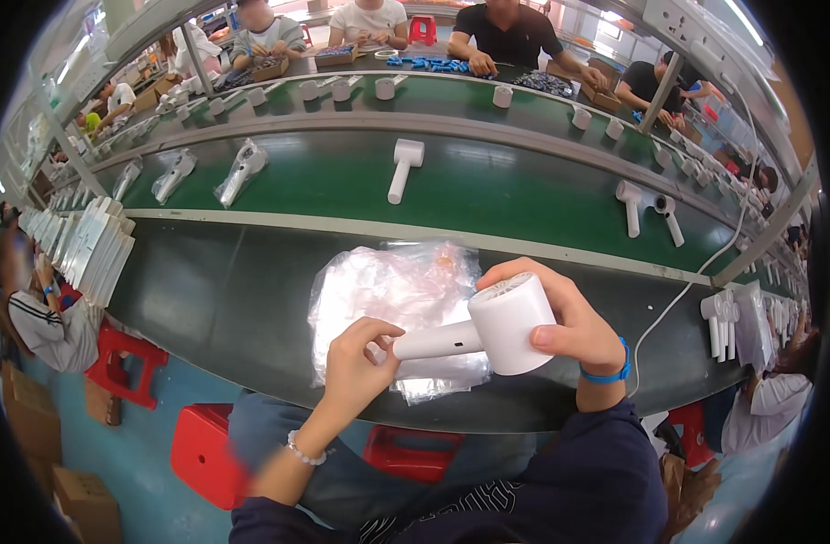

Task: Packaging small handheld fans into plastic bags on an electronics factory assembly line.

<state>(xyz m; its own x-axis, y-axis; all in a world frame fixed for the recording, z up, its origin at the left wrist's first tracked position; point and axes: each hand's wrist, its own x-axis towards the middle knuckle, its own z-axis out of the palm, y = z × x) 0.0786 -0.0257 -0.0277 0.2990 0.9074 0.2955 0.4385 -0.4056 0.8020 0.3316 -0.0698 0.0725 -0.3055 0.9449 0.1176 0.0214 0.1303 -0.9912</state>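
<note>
A white hair dryer [440, 341] is held over the dark bench, its handle pointing left and its round head to the right. My right hand [574, 317] wraps the head, thumb on the near side and fingers over the vented end. The fingers of my left hand [359, 361] are closed at the tip of the handle. Beneath the dryer lies a pile of clear plastic bags [365, 290], partly hidden by it and my hands.
Beyond the bench [206, 290] runs a green conveyor belt [324, 181] carrying a bare hair dryer [404, 169] and several bagged ones [243, 172]. Flat white pieces [93, 245] are stacked at left. A white cable [669, 313] crosses at right. Red stools [206, 453] stand below; co-workers sit around.
</note>
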